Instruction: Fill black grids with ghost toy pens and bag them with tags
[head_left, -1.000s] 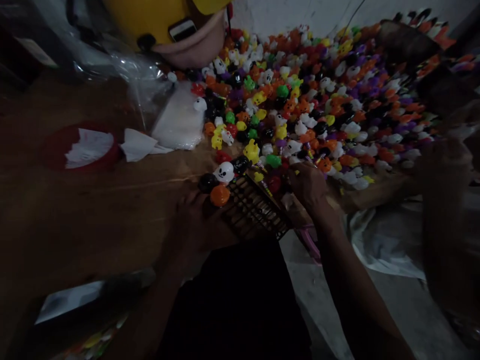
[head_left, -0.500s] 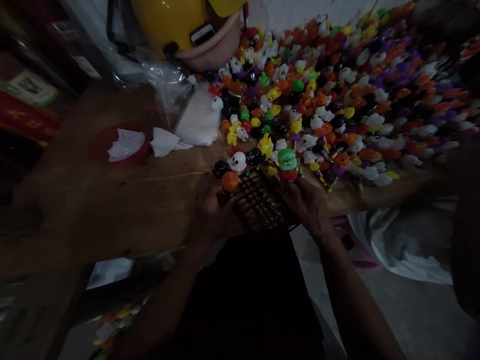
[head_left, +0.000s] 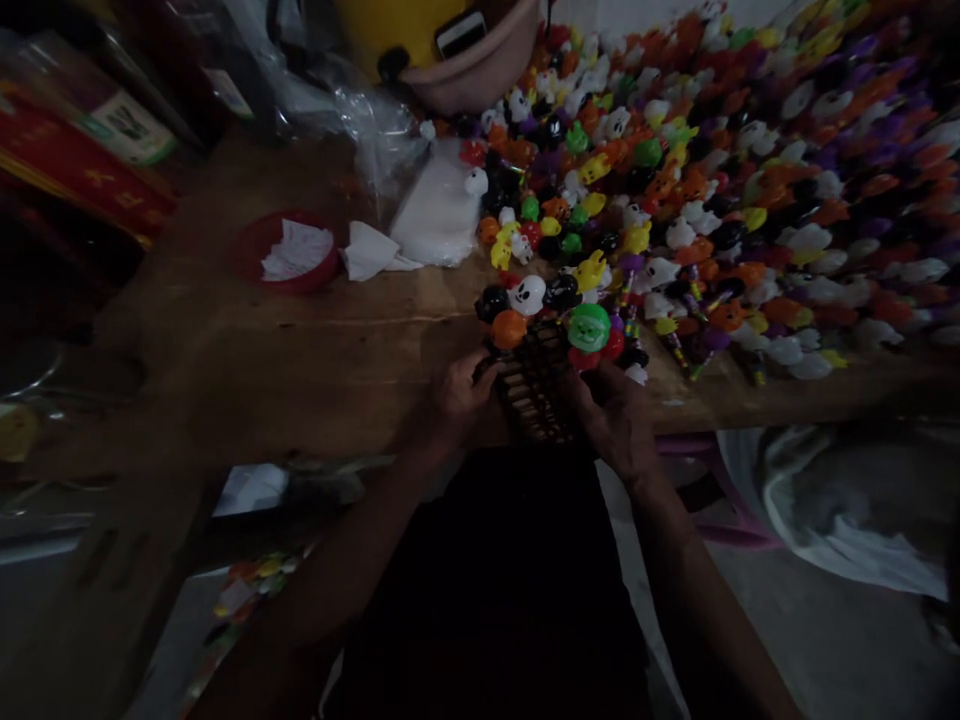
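Observation:
A dark grid-like rack point(head_left: 536, 390) lies at the table's front edge, close against my body. Along its far side cluster several toy heads: an orange ball point(head_left: 508, 329), a white skull-faced one point(head_left: 528, 295), black ones and a yellow one point(head_left: 590, 270). My left hand point(head_left: 459, 390) is closed at the rack's left edge, just below the orange ball. At the right edge, my right hand point(head_left: 616, 412) pinches beneath a green-faced toy head point(head_left: 589, 328) and red ones; its fingertips are partly hidden. The dim light hides the rack's inner detail.
A large heap of colourful toy-topped sticks point(head_left: 697, 225) covers the table's right side. Further left are clear plastic bags point(head_left: 439, 215), folded white paper point(head_left: 371, 250) and a red bowl point(head_left: 319, 275) of paper slips. Behind stands a pink basin point(head_left: 480, 75).
The view has swung left, so the scene sits further right. My right hand has turned slightly, and more red, black and white toy heads show beside it. My left hand stays by the rack.

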